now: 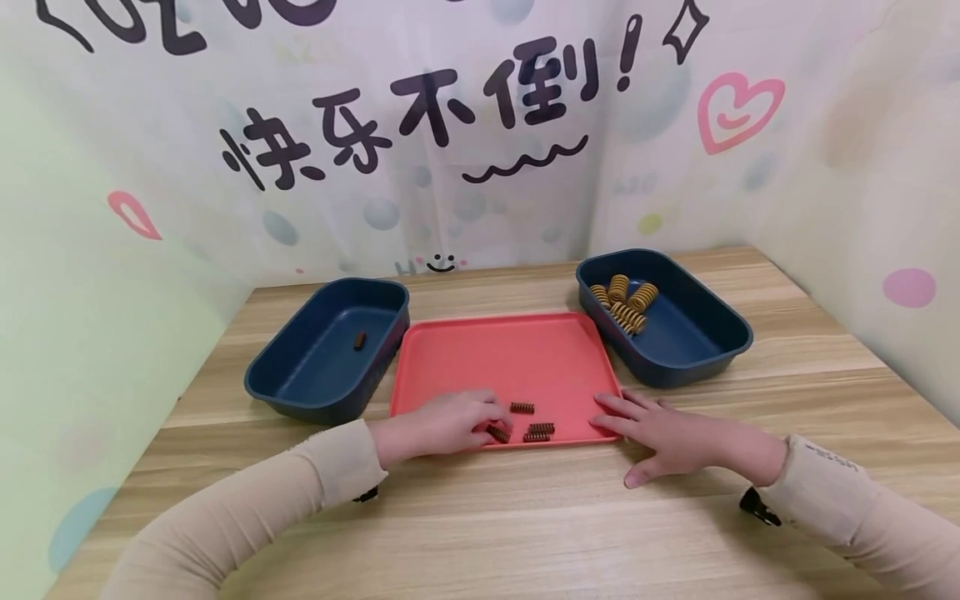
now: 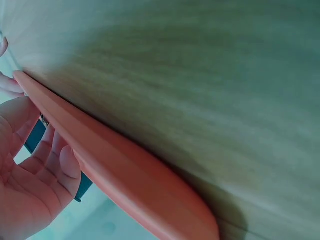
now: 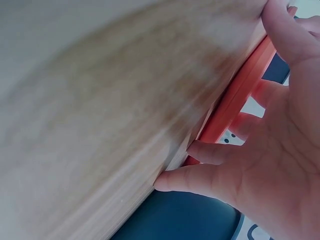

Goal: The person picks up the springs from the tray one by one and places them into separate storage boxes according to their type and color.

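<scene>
My left hand (image 1: pixel 461 421) reaches over the front edge of a red tray (image 1: pixel 495 358), its thumb and fingers curled at a small dark coil spring (image 1: pixel 498 433). In the left wrist view, a bit of dark spring (image 2: pixel 44 120) shows between the thumb and fingers, just past the tray's rim. Beside it on the tray lie another small spring (image 1: pixel 522 407) and two more close together, one being a spring (image 1: pixel 537 437). At the tray's front right corner, my right hand (image 1: pixel 667 433) lies with fingers spread, fingertips on the rim and thumb towards the table.
Left of the tray stands a blue bin (image 1: pixel 300 400) with one small brown piece (image 1: pixel 360 341) inside. A second blue bin (image 1: pixel 697 371), at the right, holds several larger yellow springs (image 1: pixel 628 317). All rest on a wood-grain table (image 1: pixel 525 525) before a printed curtain.
</scene>
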`<state>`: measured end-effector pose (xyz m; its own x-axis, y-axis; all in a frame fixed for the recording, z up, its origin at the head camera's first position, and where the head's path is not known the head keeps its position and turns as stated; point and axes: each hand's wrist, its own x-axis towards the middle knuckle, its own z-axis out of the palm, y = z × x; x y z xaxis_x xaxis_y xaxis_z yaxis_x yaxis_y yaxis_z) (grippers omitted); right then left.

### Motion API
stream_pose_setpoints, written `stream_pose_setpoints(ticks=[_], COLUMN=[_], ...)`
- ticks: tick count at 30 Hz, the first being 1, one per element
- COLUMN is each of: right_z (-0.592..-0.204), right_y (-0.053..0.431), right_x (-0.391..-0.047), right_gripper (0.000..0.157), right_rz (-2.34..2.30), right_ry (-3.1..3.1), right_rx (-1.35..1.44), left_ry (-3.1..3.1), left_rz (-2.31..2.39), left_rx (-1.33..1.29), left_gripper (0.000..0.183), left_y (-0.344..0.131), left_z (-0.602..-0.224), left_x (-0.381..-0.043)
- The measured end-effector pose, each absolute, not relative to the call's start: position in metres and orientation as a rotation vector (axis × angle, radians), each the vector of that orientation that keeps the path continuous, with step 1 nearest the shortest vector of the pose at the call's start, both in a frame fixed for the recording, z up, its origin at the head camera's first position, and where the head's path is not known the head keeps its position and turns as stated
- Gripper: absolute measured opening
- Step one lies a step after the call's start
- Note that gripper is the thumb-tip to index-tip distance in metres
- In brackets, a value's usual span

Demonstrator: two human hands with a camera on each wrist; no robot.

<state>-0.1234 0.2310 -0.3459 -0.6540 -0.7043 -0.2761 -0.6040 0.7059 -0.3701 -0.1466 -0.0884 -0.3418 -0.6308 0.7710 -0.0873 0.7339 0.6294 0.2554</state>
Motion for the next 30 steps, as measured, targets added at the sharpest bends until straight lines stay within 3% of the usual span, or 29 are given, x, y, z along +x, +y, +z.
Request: stream_pose_setpoints(ticks=[15,30], right_z=[-0.3427,-0.3463], right_y=[0.2299,0.2306], right_x=[-0.1224,-0.1243], right_gripper=[0.086,0.085], right_rz=[-0.348,-0.337], right_ry=[2.508,2.513], right_rx=[-1.009,-1.002], left_ry=[2.629,2.653], left_rz=[0.262,0.243], left_rx=[1.198,1.264], left_gripper=[0.031,0.018], left_y=[-0.0896,-0.0894], left_z=[-0.3437,-0.3419], left_x=[-0.1511,-0.1551])
